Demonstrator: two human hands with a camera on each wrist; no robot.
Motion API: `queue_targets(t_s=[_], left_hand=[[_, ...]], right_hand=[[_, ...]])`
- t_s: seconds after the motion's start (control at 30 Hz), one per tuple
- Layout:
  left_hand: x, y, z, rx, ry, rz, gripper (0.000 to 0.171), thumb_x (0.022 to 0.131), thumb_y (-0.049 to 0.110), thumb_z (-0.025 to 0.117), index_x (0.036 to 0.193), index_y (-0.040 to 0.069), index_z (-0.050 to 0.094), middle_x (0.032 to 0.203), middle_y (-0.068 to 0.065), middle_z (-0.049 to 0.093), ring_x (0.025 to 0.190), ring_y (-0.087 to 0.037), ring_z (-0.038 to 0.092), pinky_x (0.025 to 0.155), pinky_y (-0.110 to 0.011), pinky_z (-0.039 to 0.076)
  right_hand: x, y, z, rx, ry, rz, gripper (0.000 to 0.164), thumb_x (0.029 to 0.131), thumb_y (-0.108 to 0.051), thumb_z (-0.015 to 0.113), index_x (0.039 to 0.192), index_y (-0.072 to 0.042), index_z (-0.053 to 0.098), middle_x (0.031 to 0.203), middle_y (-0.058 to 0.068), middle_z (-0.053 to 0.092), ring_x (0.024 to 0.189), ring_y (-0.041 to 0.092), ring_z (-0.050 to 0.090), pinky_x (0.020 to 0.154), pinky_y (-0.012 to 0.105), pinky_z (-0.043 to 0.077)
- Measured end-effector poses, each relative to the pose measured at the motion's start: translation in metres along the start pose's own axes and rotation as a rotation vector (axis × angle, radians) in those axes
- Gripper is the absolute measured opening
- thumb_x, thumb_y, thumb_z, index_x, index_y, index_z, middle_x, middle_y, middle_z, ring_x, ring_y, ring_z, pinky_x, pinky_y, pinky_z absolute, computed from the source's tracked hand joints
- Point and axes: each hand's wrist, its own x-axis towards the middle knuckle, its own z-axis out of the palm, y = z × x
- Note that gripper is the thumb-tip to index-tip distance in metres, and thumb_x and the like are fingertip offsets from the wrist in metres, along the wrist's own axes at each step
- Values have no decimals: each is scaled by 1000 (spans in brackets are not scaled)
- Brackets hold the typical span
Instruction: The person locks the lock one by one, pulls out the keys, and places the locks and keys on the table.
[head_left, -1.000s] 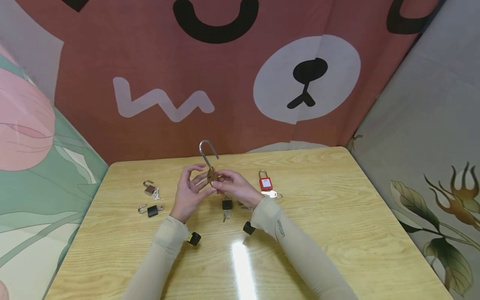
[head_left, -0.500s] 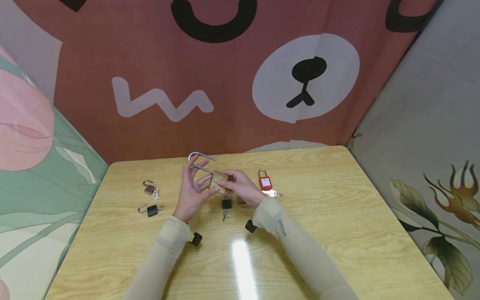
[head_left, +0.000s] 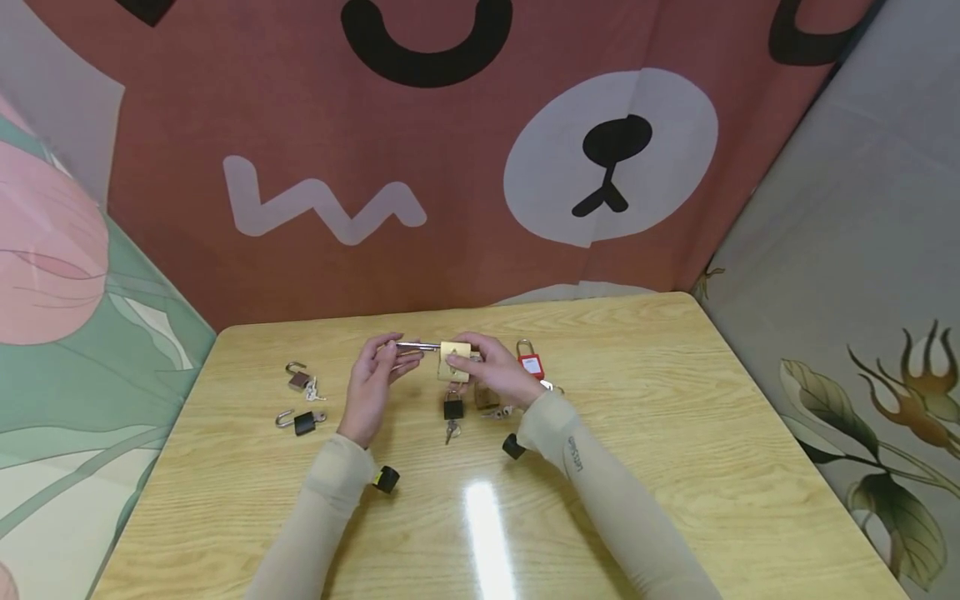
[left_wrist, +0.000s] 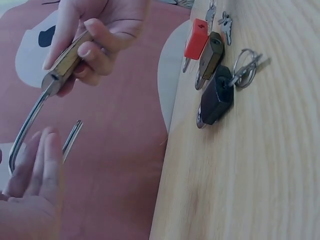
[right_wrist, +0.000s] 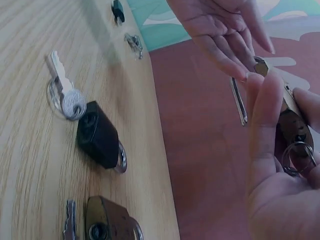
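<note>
A brass padlock (head_left: 450, 350) with a long, unlocked shackle (head_left: 416, 346) is up above the far half of the table. My right hand (head_left: 498, 367) grips its body between thumb and fingers, keyhole side facing the head camera. A key ring (right_wrist: 300, 159) hangs at the body in the right wrist view. My left hand (head_left: 366, 396) is at the curved end of the shackle. Its fingers (left_wrist: 50, 165) are nearly straight and overlap the shackle's curve in the left wrist view, and its thumb (right_wrist: 260, 27) stands apart from them in the right wrist view.
Beneath the hands lie a black padlock (head_left: 453, 410) with keys and a brown padlock (head_left: 486, 398) with keys. A red padlock (head_left: 531, 365) is right of them. At left lie an unlocked brown padlock (head_left: 299, 380) and an unlocked black padlock (head_left: 304, 422). A printed cloth hangs behind the table.
The shackle has swung from pointing up to lying level toward the left, and the body now faces the head camera. My right hand has shifted right with the padlock; the left stays near the shackle.
</note>
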Motion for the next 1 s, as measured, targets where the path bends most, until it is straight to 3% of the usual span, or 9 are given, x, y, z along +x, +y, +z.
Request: queue_targets(t_s=[0.1, 0.2, 0.3, 0.4, 0.5, 0.6, 0.77, 1.0], left_hand=[[1, 0, -3, 72, 16, -35, 44, 113, 28, 43, 136, -10, 49, 125, -31, 66, 105, -17, 72, 99, -33, 59], [2, 1, -7, 232, 47, -61, 40, 111, 29, 50, 130, -4, 60, 101, -19, 70, 85, -11, 67, 81, -27, 59], [3, 2, -11, 402, 72, -77, 35, 106, 35, 60, 120, 4, 71, 79, -7, 56, 66, -12, 49, 61, -25, 44], [4, 3, -14, 485, 72, -69, 35, 104, 41, 63, 106, 7, 73, 83, -3, 47, 71, -15, 42, 63, -26, 38], [4, 2, -15, 495, 51, -66, 37, 104, 44, 61, 96, 9, 69, 94, -5, 51, 84, -17, 49, 75, -29, 44], [4, 1, -13, 443, 24, -82, 38, 107, 42, 57, 92, 7, 63, 97, -9, 58, 88, -20, 58, 81, -35, 55], [4, 0, -10, 334, -17, -135, 36, 111, 30, 50, 90, 1, 56, 82, -8, 57, 73, -19, 60, 68, -32, 58], [1, 0, -7, 314, -113, -176, 40, 115, 30, 34, 97, -1, 50, 79, -8, 52, 67, -21, 56, 56, -33, 53]], right_hand=[[-1, 1, -2, -13, 1, -3, 26, 104, -14, 64, 126, 0, 60, 106, 22, 61, 73, 36, 69, 81, 73, 54], [-3, 0, -4, -25, 2, -1, 27, 104, -16, 64, 127, -2, 61, 107, 23, 62, 78, 49, 68, 82, 73, 53], [-5, -2, -6, -40, 5, -6, 28, 104, -17, 64, 129, -3, 61, 104, 16, 65, 84, 60, 65, 85, 73, 52], [-5, -3, -8, -51, 5, -13, 27, 105, -16, 64, 128, -4, 61, 102, 11, 66, 89, 67, 61, 86, 72, 53], [-5, -2, -8, -61, -1, -17, 26, 104, -16, 64, 128, -5, 62, 103, 11, 66, 90, 68, 59, 86, 73, 52], [-3, -2, -7, -73, -3, -16, 26, 105, -16, 64, 128, -4, 62, 105, 14, 67, 90, 65, 61, 85, 75, 51], [-2, -1, -8, -86, -10, -14, 23, 105, -13, 62, 126, -3, 61, 108, 25, 65, 92, 63, 61, 83, 74, 52], [0, 2, -6, -92, -24, -16, 23, 104, -13, 64, 123, -1, 64, 108, 30, 64, 89, 62, 64, 79, 68, 58]])
